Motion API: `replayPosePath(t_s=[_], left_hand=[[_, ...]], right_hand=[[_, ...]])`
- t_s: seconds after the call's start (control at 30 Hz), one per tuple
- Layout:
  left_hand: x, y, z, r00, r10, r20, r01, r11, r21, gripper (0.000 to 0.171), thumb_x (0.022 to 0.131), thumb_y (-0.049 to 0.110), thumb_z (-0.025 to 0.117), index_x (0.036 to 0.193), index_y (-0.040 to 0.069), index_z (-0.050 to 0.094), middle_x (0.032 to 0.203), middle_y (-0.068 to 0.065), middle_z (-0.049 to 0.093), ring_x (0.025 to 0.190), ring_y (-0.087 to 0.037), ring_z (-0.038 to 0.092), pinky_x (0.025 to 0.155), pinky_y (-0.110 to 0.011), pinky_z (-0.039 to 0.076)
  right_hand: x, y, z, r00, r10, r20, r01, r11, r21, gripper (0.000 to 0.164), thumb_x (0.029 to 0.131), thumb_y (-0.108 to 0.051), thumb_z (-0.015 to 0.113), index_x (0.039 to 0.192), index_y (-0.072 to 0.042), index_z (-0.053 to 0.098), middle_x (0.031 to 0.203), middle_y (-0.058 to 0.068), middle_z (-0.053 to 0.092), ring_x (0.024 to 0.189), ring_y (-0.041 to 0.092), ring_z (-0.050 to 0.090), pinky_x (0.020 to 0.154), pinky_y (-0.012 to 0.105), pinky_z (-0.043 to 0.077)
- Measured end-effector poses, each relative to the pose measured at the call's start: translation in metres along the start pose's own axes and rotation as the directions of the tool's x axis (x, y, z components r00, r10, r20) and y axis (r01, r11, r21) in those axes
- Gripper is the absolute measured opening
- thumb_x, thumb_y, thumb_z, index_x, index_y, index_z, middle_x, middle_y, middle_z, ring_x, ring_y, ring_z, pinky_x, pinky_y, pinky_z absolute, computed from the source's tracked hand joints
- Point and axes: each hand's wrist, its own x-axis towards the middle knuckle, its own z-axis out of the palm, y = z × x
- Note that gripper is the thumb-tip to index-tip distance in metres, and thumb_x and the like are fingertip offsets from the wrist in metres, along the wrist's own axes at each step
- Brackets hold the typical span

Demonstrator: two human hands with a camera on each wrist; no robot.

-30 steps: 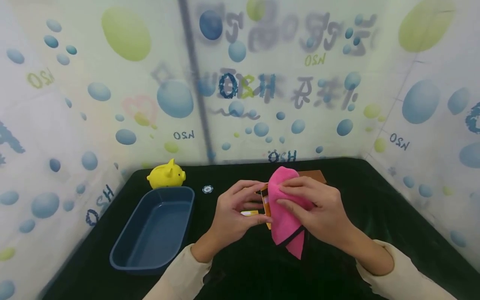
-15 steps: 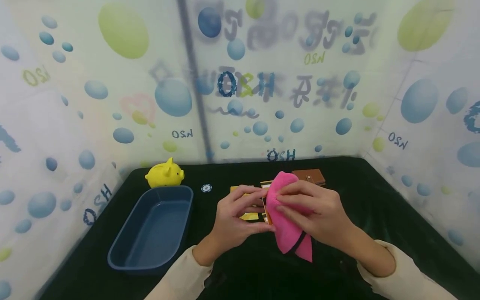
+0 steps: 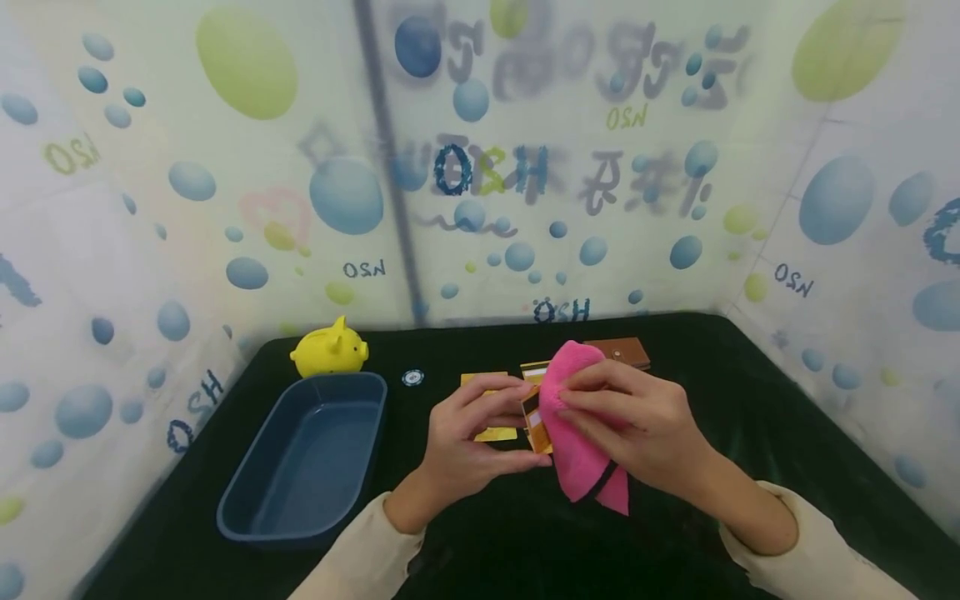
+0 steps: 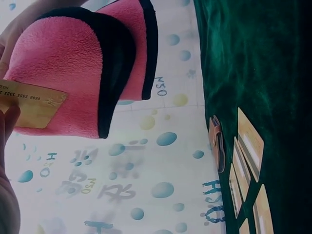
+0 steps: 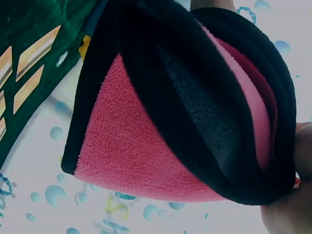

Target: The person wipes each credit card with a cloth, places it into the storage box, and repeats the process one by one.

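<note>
My left hand (image 3: 461, 442) holds a gold bank card (image 3: 536, 423) at its edges, thumb below and fingers above. The head view catches the card's dark stripe and pale patch; embossed digits show on the other face in the left wrist view. A pink cloth (image 3: 581, 467) with black edging is pinched in my right hand (image 3: 645, 417), folded over the card's right part and hiding it. Raised digits on the card (image 4: 31, 105) stand out against the fluffy cloth (image 4: 63, 53). Both hands are above the table, close together.
Several gold cards (image 4: 251, 141) lie on the dark green tablecloth (image 3: 480, 533) behind the hands, near a brown wallet (image 3: 626, 352). To the left are a blue basin (image 3: 378, 417), a yellow piggy bank (image 3: 330, 350) and a poker chip (image 3: 412, 377). Patterned curtains surround the table.
The cloth and right hand have shifted slightly right. The held card first turned more edge-on, then back, showing its striped face. More cards and the wallet on the table have come into sight.
</note>
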Motion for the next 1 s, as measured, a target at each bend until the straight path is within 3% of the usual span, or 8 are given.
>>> replayPosePath(t_s=[0.67, 0.83, 1.0], left_hand=[[0.003, 0.006, -0.003, 0.993, 0.108, -0.046, -0.105, 0.993, 0.055, 0.056, 0.078, 0.029, 0.083, 0.113, -0.010, 0.064, 0.105, -0.025, 0.061, 0.080, -0.029, 0.072, 0.068, -0.028, 0.060], [0.004, 0.007, -0.005, 0.995, 0.095, -0.043, -0.093, 0.995, 0.045, 0.055, 0.080, 0.028, 0.083, 0.114, -0.010, 0.063, 0.106, -0.025, 0.061, 0.081, -0.029, 0.073, 0.068, -0.030, 0.060], [0.001, 0.006, -0.013, 0.998, 0.047, -0.028, -0.047, 0.999, 0.023, 0.053, 0.081, 0.024, 0.082, 0.117, -0.010, 0.061, 0.109, -0.026, 0.060, 0.089, -0.031, 0.072, 0.070, -0.031, 0.060]], right_hand=[[-0.005, 0.013, -0.011, 0.999, 0.048, 0.022, -0.046, 0.997, -0.055, 0.039, 0.097, -0.037, 0.063, 0.095, -0.001, 0.077, 0.094, 0.008, 0.071, 0.084, 0.023, 0.069, 0.088, 0.016, 0.052], [-0.007, 0.019, -0.016, 0.997, 0.070, 0.018, -0.068, 0.995, -0.076, 0.038, 0.096, -0.037, 0.064, 0.096, -0.002, 0.077, 0.093, 0.008, 0.072, 0.084, 0.021, 0.069, 0.088, 0.014, 0.051], [-0.013, 0.026, -0.019, 0.981, 0.184, 0.054, -0.181, 0.982, -0.055, 0.038, 0.093, -0.039, 0.068, 0.100, -0.003, 0.076, 0.095, 0.008, 0.073, 0.088, 0.021, 0.070, 0.089, 0.013, 0.050]])
